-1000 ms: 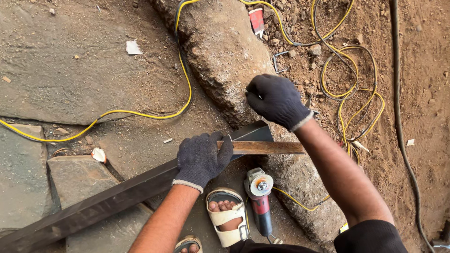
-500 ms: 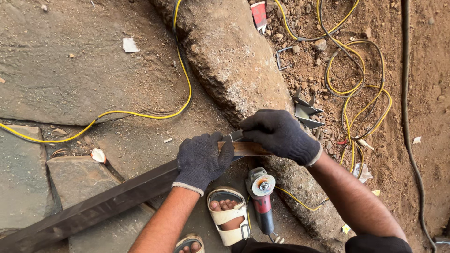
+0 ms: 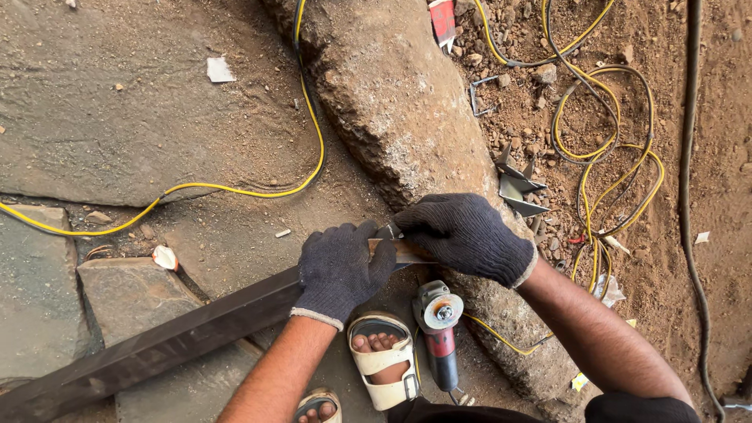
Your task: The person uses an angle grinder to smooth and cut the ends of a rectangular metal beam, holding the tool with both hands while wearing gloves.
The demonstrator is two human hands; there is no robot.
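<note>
**Operator:** Status report. My left hand (image 3: 338, 270) is gloved and wrapped shut around the long dark metal bar (image 3: 172, 337), near its upper end. My right hand (image 3: 470, 235) is gloved too; it is curled down over that same end, fingers pinched on something small that I cannot make out.

**Supervisor:** Where does the bar lie?

**Operator:** It runs from under my left hand down and away to that hand's outer side, across the flat stone slabs (image 3: 125, 298). Its upper end rests against the long rough stone (image 3: 407, 133) just beyond both hands.

**Supervisor:** Progress?

**Operator:** My judgement: early. The bar shows no cut that I can see. The angle grinder (image 3: 440, 329) lies idle on the ground just below my right hand, beside my sandalled foot (image 3: 384, 356), touched by neither hand. Positioning appears done; any work on the bar end is left.

**Supervisor:** Packages, labels, signs?

**Operator:** Few. A red and white flat pack (image 3: 442, 19) lies well beyond my right hand, at the top of the long stone. A small white paper scrap (image 3: 219, 69) sits far beyond my left hand. A small yellow tag (image 3: 580, 381) lies below my right forearm. Yellow cable (image 3: 235, 190) loops past both hands; metal offcuts (image 3: 517, 188) lie just beyond the right.
</note>
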